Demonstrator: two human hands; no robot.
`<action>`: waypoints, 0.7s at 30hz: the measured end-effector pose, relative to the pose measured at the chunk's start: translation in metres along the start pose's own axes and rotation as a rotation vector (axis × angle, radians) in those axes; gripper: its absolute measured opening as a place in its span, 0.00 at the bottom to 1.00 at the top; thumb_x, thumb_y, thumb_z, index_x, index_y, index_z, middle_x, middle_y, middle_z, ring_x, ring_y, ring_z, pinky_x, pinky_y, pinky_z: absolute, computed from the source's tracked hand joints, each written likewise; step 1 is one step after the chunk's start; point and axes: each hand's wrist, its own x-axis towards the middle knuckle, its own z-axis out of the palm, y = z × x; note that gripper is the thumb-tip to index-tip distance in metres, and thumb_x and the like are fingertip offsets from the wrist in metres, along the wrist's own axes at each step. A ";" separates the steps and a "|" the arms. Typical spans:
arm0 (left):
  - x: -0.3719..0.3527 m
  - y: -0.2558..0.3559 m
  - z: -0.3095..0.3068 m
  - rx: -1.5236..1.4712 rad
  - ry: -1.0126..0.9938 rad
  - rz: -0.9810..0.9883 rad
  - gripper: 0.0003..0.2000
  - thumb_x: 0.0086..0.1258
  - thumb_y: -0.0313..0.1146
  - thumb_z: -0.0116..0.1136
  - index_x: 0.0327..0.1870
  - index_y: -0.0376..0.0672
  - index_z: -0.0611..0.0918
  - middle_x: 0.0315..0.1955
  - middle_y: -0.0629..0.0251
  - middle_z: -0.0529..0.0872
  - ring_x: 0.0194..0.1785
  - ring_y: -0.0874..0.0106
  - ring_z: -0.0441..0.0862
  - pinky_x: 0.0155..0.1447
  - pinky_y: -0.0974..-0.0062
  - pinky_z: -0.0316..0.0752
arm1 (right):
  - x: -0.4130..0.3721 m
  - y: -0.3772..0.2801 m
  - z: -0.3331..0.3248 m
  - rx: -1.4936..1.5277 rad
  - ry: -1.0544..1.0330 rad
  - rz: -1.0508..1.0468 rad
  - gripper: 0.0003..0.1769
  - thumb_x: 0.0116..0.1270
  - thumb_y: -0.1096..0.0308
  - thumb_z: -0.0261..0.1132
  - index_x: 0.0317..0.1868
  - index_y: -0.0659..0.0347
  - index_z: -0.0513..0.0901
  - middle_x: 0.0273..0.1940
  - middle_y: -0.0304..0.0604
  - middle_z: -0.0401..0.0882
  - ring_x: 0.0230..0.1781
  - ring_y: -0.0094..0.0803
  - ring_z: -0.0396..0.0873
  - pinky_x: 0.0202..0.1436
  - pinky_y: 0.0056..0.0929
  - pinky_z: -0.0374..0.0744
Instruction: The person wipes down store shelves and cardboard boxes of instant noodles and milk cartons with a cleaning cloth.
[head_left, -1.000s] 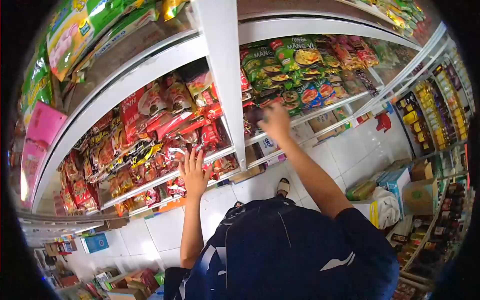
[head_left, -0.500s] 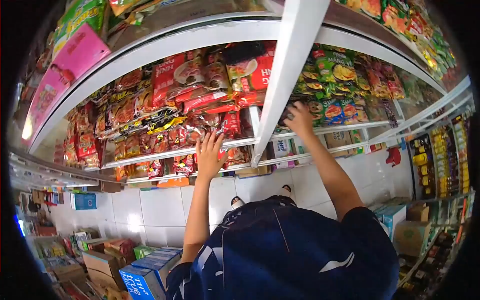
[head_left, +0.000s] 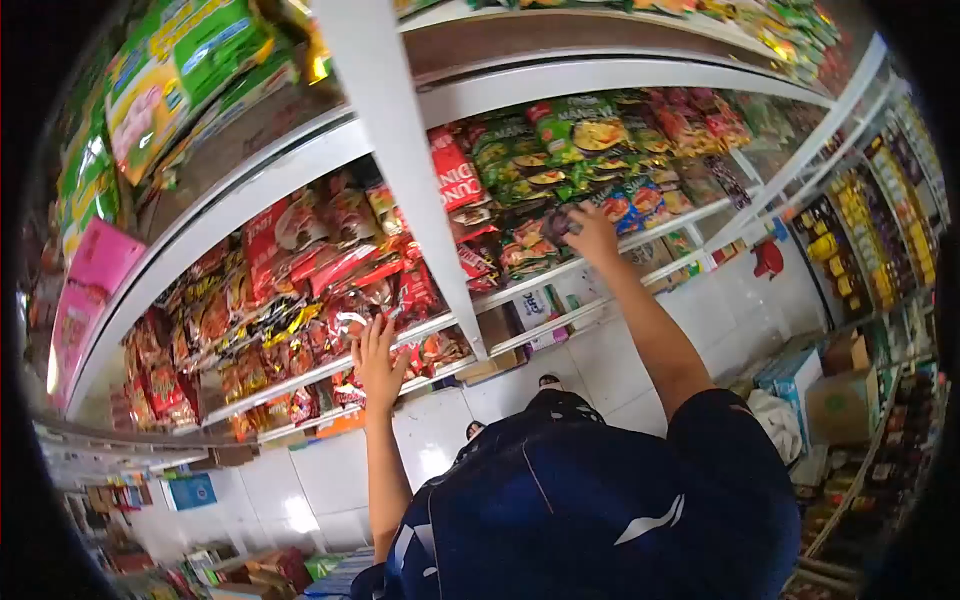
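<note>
My left hand point(head_left: 379, 366) rests on the white front rail point(head_left: 430, 330) of a shelf, its fingers stretched out toward red noodle packets point(head_left: 372, 300). To the right of a white upright post point(head_left: 425, 180), my right hand point(head_left: 594, 236) reaches over the rail. Its fingers are bent against a small dark packet point(head_left: 559, 226), and their tips are partly hidden. Blue-and-red packets point(head_left: 640, 203) lie just right of this hand, and green noodle packets point(head_left: 590, 132) are stacked behind it.
Upper shelves hold large green bags point(head_left: 185, 85) and a pink card point(head_left: 95, 270). On the right stands a rack of yellow-capped bottles point(head_left: 860, 200). Boxes point(head_left: 840, 400) are piled near my right side. White floor tiles point(head_left: 420, 430) show below the shelf.
The view has turned and shifted toward the right side of the shelf. My right hand has moved closer to the blue-and-red packets, with the dark packet at its fingers. My left hand stays at the rail.
</note>
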 end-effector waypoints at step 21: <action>0.038 0.212 0.119 -0.081 0.135 -0.061 0.28 0.60 0.32 0.56 0.64 0.40 0.65 0.64 0.53 0.62 0.68 0.52 0.56 0.68 0.55 0.49 | 0.002 0.120 -0.060 -0.010 0.109 -0.084 0.24 0.42 0.67 0.68 0.44 0.64 0.77 0.38 0.48 0.73 0.43 0.46 0.71 0.47 0.39 0.71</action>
